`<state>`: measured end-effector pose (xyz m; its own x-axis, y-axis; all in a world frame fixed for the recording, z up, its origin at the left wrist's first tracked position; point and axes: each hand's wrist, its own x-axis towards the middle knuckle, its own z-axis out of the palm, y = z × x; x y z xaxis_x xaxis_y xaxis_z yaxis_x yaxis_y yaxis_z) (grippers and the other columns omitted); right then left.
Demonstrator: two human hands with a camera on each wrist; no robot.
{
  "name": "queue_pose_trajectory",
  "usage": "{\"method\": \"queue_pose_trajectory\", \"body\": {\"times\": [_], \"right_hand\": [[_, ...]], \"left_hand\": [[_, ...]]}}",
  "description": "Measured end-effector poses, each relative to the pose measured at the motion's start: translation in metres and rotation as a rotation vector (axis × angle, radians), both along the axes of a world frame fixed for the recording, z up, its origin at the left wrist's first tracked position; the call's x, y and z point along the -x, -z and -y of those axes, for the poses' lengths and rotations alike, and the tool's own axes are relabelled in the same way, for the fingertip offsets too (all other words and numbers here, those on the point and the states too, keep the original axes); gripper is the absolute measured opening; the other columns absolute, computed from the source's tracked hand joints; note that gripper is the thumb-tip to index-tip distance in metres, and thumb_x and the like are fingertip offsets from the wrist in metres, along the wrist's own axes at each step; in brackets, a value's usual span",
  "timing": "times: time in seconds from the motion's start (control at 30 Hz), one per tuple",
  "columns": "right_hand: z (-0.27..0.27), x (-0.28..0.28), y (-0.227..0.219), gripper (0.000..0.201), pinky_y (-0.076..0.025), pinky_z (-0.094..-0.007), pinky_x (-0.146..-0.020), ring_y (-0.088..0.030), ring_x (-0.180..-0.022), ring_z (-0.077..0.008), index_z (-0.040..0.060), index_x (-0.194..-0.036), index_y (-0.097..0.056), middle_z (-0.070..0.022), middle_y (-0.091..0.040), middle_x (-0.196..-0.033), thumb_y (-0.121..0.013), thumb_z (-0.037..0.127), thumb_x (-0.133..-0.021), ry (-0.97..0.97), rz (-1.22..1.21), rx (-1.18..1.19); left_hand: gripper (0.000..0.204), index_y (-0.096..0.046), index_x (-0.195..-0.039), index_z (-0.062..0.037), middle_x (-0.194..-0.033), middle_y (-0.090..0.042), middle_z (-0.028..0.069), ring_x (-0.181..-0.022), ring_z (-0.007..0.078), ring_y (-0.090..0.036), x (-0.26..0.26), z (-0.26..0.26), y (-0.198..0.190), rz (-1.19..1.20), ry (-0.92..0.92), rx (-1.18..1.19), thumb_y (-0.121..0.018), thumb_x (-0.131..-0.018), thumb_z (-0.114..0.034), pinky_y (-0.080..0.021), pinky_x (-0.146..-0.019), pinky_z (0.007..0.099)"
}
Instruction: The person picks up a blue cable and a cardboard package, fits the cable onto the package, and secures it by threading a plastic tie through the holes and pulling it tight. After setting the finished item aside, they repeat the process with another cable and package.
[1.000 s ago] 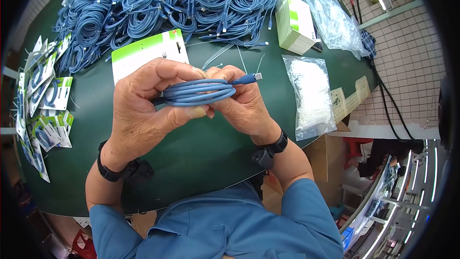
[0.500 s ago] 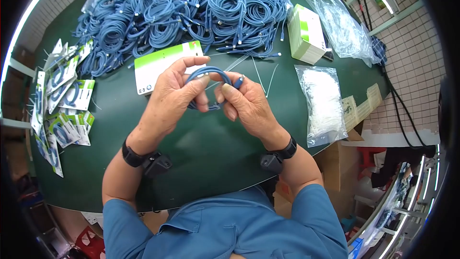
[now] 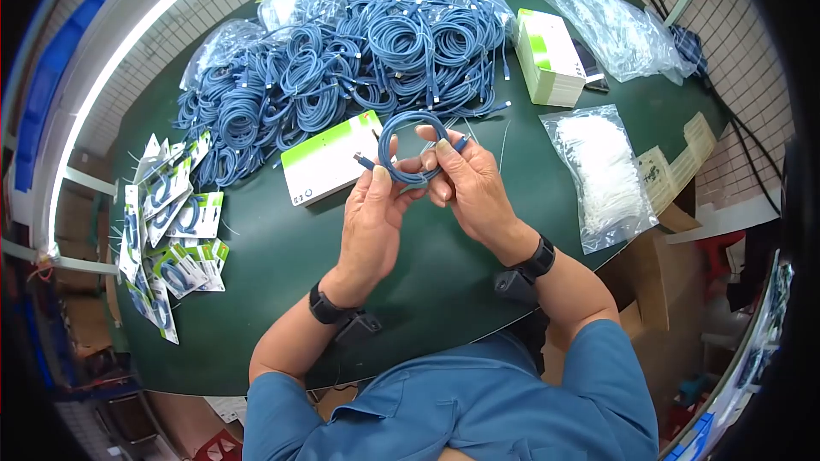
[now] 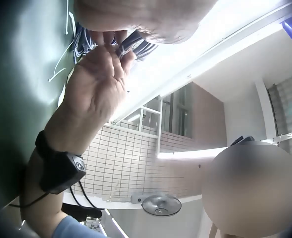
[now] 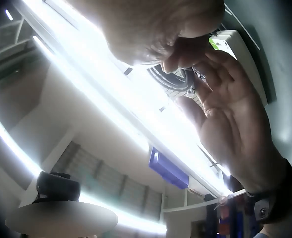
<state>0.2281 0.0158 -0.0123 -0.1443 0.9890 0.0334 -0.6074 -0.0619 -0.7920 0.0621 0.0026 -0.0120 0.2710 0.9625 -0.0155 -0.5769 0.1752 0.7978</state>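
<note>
A coiled blue USB cable (image 3: 413, 177) is held up between both hands over the table, its ring facing the head camera. My left hand (image 3: 369, 226) pinches the coil at its lower left, thumb in front. One metal-tipped plug (image 3: 363, 160) sticks out to the left above that thumb. On the other side my right hand (image 3: 483, 196) grips the coil's right edge between thumb and fingers, beside a second plug (image 3: 461, 143). In the right wrist view the coil (image 5: 168, 79) shows partly behind the fingers. Behind the hands lies a white and green stack of cards (image 3: 329, 166).
A large pile of coiled blue cables (image 3: 307, 68) covers the back. Carded cables (image 3: 175, 239) lie heaped at the left. At the right are a card stack (image 3: 551, 60), a bag of white ties (image 3: 602, 175) and a clear plastic bag (image 3: 615, 26). Loose ties (image 3: 504, 145) lie nearby.
The coil has turned from edge-on to face-on and moved farther from the head camera. Both hands have shifted their hold on it. The head view has swung, moving the table's things rightward.
</note>
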Motion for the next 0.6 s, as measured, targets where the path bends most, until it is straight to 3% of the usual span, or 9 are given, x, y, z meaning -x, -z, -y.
{"method": "queue_pose_trajectory", "body": {"times": [0.13,0.23,0.37,0.6], "right_hand": [[0.006,0.009,0.000,0.036,-0.042,-0.0218,-0.052,-0.051,-0.059,-0.0046,0.0019,-0.143,-0.053,-0.0014,-0.063,-0.092,-0.050,0.020,-0.113,0.034,0.059,0.018],[0.008,0.012,0.000,0.037,-0.043,-0.0213,-0.050,-0.052,-0.057,-0.0049,0.0022,-0.145,-0.053,-0.0018,-0.064,-0.092,-0.051,0.021,-0.112,0.058,0.133,0.049],[0.006,0.013,0.011,0.038,-0.043,-0.0211,-0.048,-0.052,-0.055,-0.0054,0.0014,-0.144,-0.054,-0.0021,-0.064,-0.091,-0.052,0.021,-0.112,0.006,0.280,0.026],[0.007,0.018,0.016,0.036,-0.041,-0.0206,-0.052,-0.049,-0.058,-0.0047,0.0005,-0.141,-0.057,-0.0017,-0.063,-0.091,-0.051,0.022,-0.112,-0.206,-0.007,0.230]], "left_hand": [[0.047,-0.045,-0.152,-0.0032,-0.122,-0.069,0.0118,-0.115,0.0214,-0.065,-0.004,-0.001,0.004,0.026,-0.119,0.049,-0.041,-0.115,-0.032,-0.050,-0.105,0.0412],[0.043,-0.050,-0.144,-0.0043,-0.105,-0.071,0.0087,-0.102,0.0196,-0.067,-0.006,-0.002,0.003,0.087,-0.220,0.074,-0.040,-0.115,-0.035,-0.052,-0.097,0.0405],[0.039,-0.054,-0.132,-0.0047,-0.090,-0.068,0.0066,-0.085,0.0176,-0.065,0.006,-0.012,0.026,0.187,-0.196,0.119,-0.040,-0.115,-0.036,-0.053,-0.089,0.0385],[0.038,-0.056,-0.123,-0.0039,-0.079,-0.062,0.0052,-0.064,0.0141,-0.056,0.028,-0.019,0.010,0.143,-0.128,0.089,-0.041,-0.115,-0.037,-0.054,-0.073,0.0356]]}}
